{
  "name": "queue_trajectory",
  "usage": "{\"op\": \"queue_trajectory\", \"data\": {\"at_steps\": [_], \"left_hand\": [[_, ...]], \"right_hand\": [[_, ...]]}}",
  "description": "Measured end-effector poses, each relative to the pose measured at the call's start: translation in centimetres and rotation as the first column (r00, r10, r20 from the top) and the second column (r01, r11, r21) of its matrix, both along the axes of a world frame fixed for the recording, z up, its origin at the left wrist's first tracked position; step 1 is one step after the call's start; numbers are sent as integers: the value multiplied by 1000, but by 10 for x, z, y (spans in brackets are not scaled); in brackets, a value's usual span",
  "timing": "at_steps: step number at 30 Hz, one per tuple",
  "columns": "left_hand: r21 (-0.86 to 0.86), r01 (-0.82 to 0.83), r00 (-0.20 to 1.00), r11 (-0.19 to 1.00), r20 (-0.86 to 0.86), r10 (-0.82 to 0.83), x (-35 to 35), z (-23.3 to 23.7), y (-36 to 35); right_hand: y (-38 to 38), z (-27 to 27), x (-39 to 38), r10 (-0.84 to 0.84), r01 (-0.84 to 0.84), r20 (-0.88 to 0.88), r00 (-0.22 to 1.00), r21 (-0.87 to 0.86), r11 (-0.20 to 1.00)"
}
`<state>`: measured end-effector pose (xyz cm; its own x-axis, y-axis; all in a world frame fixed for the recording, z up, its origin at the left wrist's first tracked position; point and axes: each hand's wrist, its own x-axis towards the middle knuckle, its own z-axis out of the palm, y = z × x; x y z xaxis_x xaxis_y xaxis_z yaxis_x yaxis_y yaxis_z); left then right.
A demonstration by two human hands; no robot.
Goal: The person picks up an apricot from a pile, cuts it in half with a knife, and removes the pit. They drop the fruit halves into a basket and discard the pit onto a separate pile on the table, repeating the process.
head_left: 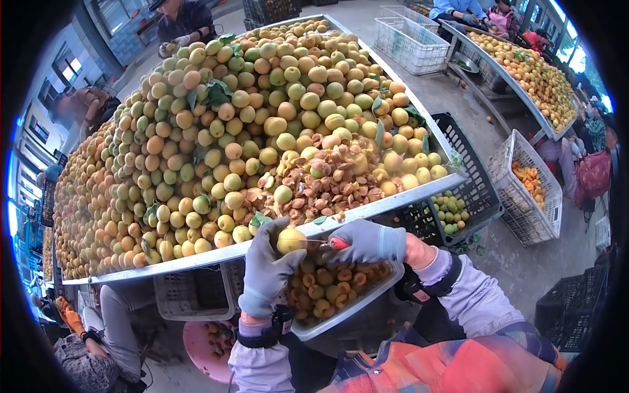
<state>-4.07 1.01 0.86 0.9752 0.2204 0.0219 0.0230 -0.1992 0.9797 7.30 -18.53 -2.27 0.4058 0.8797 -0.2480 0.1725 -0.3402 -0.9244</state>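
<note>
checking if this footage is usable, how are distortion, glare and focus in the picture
Head view: fisheye distortion bows the white metal table rim inside a black surround; head view: glare washes out the windows at upper right; head view: the grey-gloved left hand, grey-gloved right hand and round yellow fruit look fairly sharp, while the orange plaid garment seems softer.

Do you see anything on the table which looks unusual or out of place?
Slightly odd: a pile of brown pits lies beyond the left hand, among whole fruit on the table, so the two mix there.
</note>
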Motion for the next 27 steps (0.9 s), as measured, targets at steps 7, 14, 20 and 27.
{"op": "queue_trajectory", "data": {"at_steps": [7,14,20,27], "left_hand": [[-143,-52,999,988,-10,51,0,9,0],[-4,49,978,999,206,-47,1,5,-7],[29,71,966,997,248,-76,1,-4,-43],[656,-292,923,696,384,25,7,3,-49]], "right_hand": [[-2,8,-1,-10,24,-76,997,174,984],[0,46,8,-353,439,-393,849,156,885],[31,13,-9,-378,450,-254,890,365,815],[47,23,-26,-434,753,-675,597,285,593]]}}
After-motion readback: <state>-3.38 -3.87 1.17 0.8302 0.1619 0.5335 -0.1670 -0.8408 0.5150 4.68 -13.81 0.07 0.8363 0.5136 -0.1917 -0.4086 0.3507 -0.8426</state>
